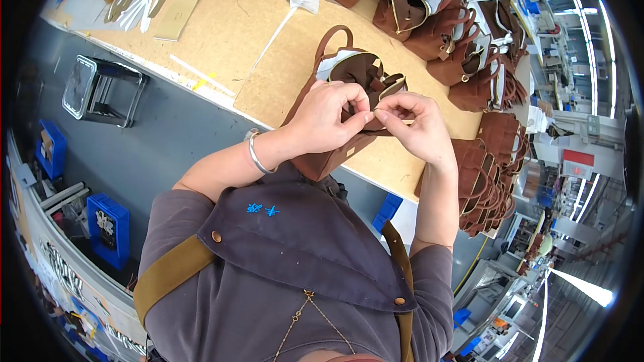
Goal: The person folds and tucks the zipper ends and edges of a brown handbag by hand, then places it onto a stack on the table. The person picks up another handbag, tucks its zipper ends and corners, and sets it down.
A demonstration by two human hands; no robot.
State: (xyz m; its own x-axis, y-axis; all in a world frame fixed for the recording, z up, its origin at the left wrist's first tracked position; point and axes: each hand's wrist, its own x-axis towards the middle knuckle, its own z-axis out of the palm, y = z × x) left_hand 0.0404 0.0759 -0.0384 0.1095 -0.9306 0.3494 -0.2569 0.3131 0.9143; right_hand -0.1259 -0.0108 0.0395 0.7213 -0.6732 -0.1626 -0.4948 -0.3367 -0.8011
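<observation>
A brown handbag (pixel 322 161) stands tilted at the table's near edge, close to my chest. Its mouth is open, showing a dark inside, pale lining and a gold-coloured zip along the rim. One carry handle (pixel 333 31) arches up at its far side. With a bracelet at the wrist, my left hand (pixel 333 112) is closed in a pinch at the bag's rim. Opposite it, my right hand (pixel 414 124) pinches at the same spot, fingertips nearly touching the left ones. The exact bit between the fingertips is too small to make out.
More brown handbags (pixel 409 3) line the table's (pixel 221 33) far right side, with a stack of brown bag pieces (pixel 486 174) at the right. White strips (pixel 149 0) and a tan card (pixel 177 17) lie at the far left. A stool (pixel 104 90) and blue bins (pixel 107 228) stand left.
</observation>
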